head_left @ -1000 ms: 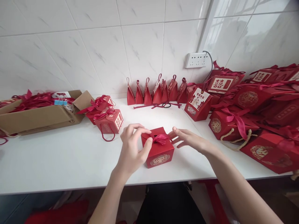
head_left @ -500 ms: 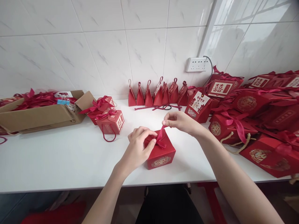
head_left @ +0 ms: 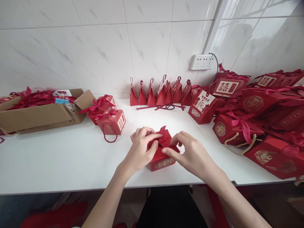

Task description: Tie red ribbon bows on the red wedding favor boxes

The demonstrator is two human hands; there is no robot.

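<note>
A red gift box [head_left: 163, 163] with a gold round emblem on its front stands on the white table before me. On its lid lies a red ribbon [head_left: 163, 140], crossed at the middle with one end sticking up. My left hand [head_left: 144, 145] pinches the ribbon on the left side of the lid, thumb and fingertips close together. At the lid's right side is my right hand [head_left: 187, 150], its thumb and forefinger apart over the ribbon. Its fingers curve loosely, and nothing shows between them.
Two small red boxes [head_left: 111, 122] stand left, beside a cardboard box [head_left: 38, 118] of red ribbons. Several peaked red boxes [head_left: 151, 95] line the wall behind cut ribbon strips [head_left: 156, 108]. A pile of red gift boxes [head_left: 237, 126] fills the right. A power strip [head_left: 201, 62] hangs on the wall.
My right hand has let go of the raised ribbon end and come down to the lid's right side, fingers apart. The left hand keeps its pinch. The view has shifted slightly.
</note>
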